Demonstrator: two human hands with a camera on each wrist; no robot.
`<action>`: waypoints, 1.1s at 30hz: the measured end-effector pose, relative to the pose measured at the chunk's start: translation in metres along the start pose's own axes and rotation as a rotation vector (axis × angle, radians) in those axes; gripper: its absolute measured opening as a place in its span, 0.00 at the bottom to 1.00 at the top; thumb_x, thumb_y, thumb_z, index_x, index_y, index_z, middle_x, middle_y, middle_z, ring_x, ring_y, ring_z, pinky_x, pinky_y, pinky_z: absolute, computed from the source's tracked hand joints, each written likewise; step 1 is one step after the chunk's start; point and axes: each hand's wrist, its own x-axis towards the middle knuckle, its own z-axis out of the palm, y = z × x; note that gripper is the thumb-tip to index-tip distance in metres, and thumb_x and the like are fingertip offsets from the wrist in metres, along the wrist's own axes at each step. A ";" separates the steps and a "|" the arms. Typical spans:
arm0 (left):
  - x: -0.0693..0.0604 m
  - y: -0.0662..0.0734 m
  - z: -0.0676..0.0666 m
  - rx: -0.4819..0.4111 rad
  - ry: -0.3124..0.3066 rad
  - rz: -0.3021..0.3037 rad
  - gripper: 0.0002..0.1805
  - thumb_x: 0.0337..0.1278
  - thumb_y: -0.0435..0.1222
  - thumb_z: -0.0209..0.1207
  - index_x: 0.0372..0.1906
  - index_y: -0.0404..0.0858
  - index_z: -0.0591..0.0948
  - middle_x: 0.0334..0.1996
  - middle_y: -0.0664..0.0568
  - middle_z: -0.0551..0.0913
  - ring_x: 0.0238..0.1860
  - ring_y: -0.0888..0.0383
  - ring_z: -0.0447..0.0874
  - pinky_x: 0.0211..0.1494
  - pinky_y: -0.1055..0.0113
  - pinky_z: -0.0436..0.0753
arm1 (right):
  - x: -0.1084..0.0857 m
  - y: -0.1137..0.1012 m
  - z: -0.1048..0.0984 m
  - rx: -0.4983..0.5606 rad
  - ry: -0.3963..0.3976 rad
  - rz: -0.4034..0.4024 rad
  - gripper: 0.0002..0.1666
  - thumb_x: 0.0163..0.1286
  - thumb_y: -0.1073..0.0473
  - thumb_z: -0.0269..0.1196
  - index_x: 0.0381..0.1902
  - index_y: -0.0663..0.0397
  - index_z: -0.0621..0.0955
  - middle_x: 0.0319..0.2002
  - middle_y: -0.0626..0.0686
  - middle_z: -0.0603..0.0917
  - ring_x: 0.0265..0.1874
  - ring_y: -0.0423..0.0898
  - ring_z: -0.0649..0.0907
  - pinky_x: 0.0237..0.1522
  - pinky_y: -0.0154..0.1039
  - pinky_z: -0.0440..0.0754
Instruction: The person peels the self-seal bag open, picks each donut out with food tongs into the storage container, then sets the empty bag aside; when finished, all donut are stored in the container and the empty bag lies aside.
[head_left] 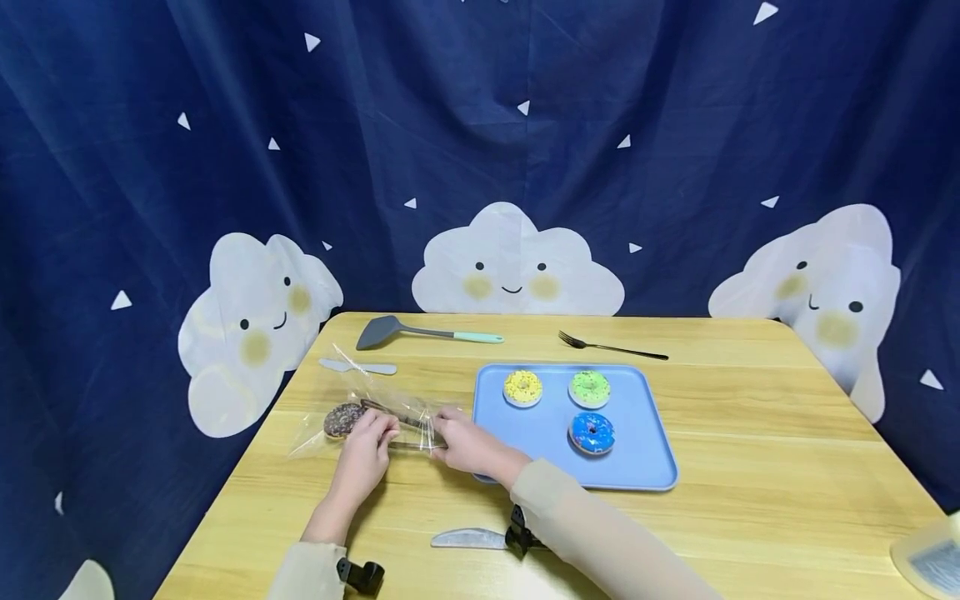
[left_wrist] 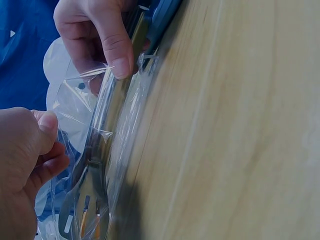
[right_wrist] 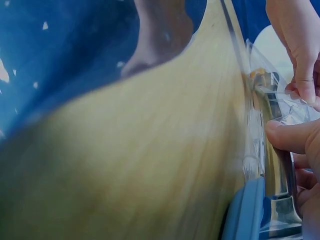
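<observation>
A clear plastic bag (head_left: 309,432) lies over the left part of the table, around a brown sprinkled donut (head_left: 343,421). My right hand (head_left: 467,442) grips a pair of metal tongs (left_wrist: 117,100), whose slotted ends reach into the bag near the donut. In the head view, my left hand (head_left: 366,442) is beside the donut; in the left wrist view its thumb and fingers pinch the film at the bag's edge. Whether the tongs touch the donut is hard to tell through the shiny film.
Just right of my right hand, a blue tray (head_left: 517,467) bears yellow (head_left: 522,388), green (head_left: 589,389) and blue (head_left: 592,433) donuts. Behind lie a spatula (head_left: 382,332), a small pale knife (head_left: 375,368) and a fork (head_left: 611,346). Another knife (head_left: 468,539) lies in front; a container (head_left: 930,554) stands front right.
</observation>
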 end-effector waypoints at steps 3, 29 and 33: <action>-0.001 -0.001 -0.001 -0.009 -0.016 0.003 0.07 0.44 0.26 0.65 0.28 0.36 0.77 0.29 0.54 0.74 0.33 0.55 0.76 0.39 0.60 0.80 | 0.002 0.000 0.002 0.019 -0.004 -0.003 0.29 0.61 0.56 0.65 0.58 0.61 0.74 0.47 0.53 0.74 0.38 0.41 0.74 0.40 0.29 0.76; -0.004 -0.004 0.002 -0.028 -0.015 -0.006 0.05 0.50 0.29 0.62 0.28 0.37 0.77 0.29 0.54 0.73 0.31 0.58 0.75 0.35 0.62 0.80 | 0.005 0.002 -0.001 0.074 -0.058 0.028 0.29 0.60 0.57 0.65 0.58 0.62 0.73 0.45 0.52 0.75 0.36 0.40 0.75 0.35 0.28 0.76; -0.002 -0.002 0.003 -0.042 -0.023 -0.017 0.04 0.53 0.33 0.60 0.28 0.37 0.77 0.30 0.54 0.73 0.32 0.57 0.75 0.35 0.61 0.79 | 0.003 0.007 -0.006 0.102 -0.094 0.049 0.30 0.60 0.56 0.65 0.59 0.61 0.73 0.51 0.54 0.75 0.46 0.45 0.77 0.48 0.33 0.76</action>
